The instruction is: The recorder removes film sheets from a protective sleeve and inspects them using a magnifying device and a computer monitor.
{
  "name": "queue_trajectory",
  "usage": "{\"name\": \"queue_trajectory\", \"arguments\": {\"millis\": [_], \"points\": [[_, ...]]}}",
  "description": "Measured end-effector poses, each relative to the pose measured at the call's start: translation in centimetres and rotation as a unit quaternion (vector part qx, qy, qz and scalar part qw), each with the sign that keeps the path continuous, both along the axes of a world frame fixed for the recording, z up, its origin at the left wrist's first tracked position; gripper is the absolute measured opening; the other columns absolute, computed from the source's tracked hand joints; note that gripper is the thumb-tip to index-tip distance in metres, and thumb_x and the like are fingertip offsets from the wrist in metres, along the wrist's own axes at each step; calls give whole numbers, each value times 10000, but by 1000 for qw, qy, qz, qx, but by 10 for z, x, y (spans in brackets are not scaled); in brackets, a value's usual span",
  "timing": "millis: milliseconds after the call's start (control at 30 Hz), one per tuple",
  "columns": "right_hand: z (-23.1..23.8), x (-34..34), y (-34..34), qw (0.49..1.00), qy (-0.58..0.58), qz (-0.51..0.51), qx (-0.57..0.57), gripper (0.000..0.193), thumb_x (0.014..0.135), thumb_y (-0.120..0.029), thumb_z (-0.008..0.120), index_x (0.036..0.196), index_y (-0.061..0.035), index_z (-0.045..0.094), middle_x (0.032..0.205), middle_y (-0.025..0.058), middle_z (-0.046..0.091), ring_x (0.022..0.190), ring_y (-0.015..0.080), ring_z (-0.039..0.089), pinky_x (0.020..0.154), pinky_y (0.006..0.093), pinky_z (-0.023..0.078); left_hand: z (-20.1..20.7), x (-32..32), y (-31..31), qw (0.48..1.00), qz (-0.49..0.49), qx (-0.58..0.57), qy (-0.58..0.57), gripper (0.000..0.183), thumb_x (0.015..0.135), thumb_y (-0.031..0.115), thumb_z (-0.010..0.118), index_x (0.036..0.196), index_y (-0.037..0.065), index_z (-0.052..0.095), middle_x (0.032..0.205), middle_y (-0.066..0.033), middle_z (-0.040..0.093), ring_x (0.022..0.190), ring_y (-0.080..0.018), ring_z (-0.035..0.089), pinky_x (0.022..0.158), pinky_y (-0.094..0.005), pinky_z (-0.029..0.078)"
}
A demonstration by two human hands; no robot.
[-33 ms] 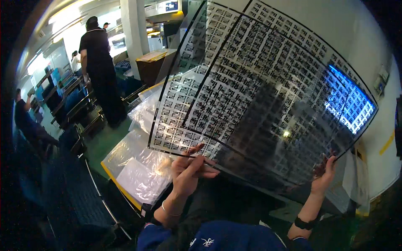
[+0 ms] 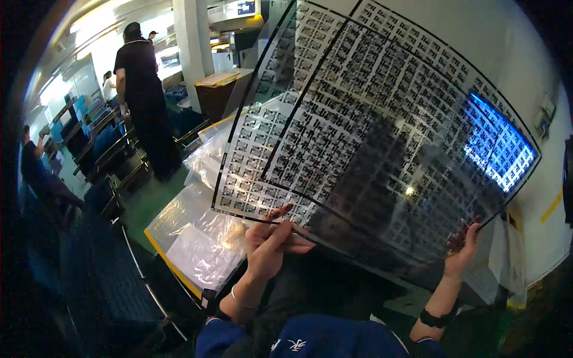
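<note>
A large transparent film sheet (image 2: pixel 334 113) printed with a dense black grid pattern is held up in front of me, tilted. My left hand (image 2: pixel 268 244) pinches its lower edge near the lower left corner, some fingers showing through behind it. At the lower right, my right hand (image 2: pixel 462 250) grips the edge with the thumb in front and the fingers partly seen through the film. A bright blue-white reflection lies across the sheet's right side, and dark reflections cover its lower middle.
Clear plastic sleeves (image 2: pixel 197 238) with yellow edges and white paper lie on a surface at left. Behind stands a brown cabinet (image 2: pixel 218 98) by a white pillar (image 2: pixel 192 53). A person in dark clothes (image 2: pixel 143 89) stands among dark racks (image 2: pixel 113 155). A pale wall (image 2: pixel 525 59) rises at right.
</note>
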State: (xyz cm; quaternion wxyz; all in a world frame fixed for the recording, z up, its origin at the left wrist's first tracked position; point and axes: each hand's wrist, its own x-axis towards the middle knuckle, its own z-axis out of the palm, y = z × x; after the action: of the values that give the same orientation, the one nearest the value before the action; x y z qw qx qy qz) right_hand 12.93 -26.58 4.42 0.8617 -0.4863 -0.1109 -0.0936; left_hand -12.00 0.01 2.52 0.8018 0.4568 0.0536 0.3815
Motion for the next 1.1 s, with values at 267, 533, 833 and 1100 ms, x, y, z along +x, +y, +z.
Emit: {"name": "queue_trajectory", "arguments": {"millis": [267,533,833,1100], "points": [[-19,24,-28,999,-3,10,-43,451,853,-394,550,1179,-88,496,864,-20,581,622,61,495,506,239,372,0,-4,-1,1000,-11,-5,-17,359,895,65,431,1231,-49,374,887,-213,600,723,-278,643,612,-318,563],[-1,24,-50,997,3,-30,-76,464,869,-395,520,1198,-70,492,1035,-18,576,757,67,493,648,237,384,0,-8,15,999,12,-35,-23,352,892,63,439,1228,-31,395,873,-201,601,696,-246,646,595,-292,560],[11,7,-41,997,-2,-82,-13,443,852,-397,542,1188,-121,465,936,4,591,667,85,539,498,213,416,-1,3,18,998,30,-62,-5,401,874,44,447,1248,-42,329,900,-209,602,702,-273,643,617,-332,560],[-8,10,-44,997,3,-74,31,433,850,-409,535,1177,-133,469,917,33,598,633,125,568,453,225,437,-25,-4,30,993,105,-48,-12,352,871,47,473,1207,-28,404,839,-199,614,642,-236,642,553,-298,553]]}}
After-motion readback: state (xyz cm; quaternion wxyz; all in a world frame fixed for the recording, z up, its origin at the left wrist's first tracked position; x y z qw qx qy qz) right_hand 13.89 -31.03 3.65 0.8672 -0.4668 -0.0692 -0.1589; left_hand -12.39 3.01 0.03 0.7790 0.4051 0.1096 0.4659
